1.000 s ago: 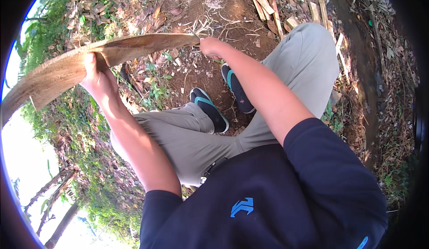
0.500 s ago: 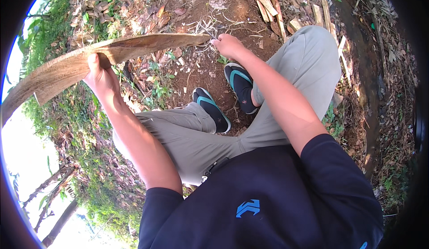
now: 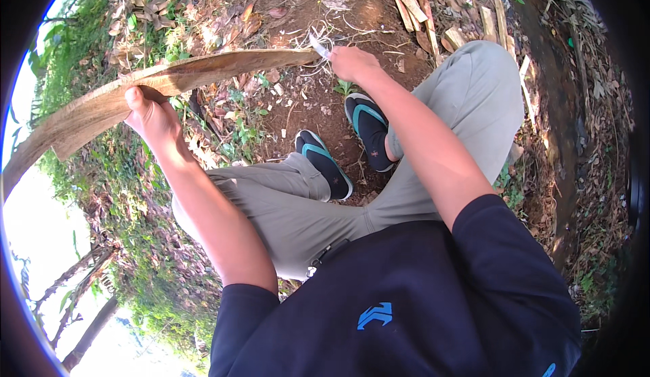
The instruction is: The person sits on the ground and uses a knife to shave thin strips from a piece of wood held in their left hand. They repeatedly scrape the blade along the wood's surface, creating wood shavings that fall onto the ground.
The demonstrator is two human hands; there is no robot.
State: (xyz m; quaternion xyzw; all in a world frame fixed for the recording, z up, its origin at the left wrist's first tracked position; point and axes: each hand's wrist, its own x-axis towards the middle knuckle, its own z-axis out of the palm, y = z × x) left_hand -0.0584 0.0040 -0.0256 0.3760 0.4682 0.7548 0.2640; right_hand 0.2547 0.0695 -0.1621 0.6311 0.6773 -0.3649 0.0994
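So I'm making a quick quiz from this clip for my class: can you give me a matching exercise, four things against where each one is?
Things:
1. left hand
2. right hand
3. small blade
4. sandals

Places:
A. on the bare dirt between the knees
B. at the tip of the long dry sheath
C. gripping the sheath partway along
D. closed around the blade's handle

Pairs: 1-C, 2-D, 3-B, 4-A
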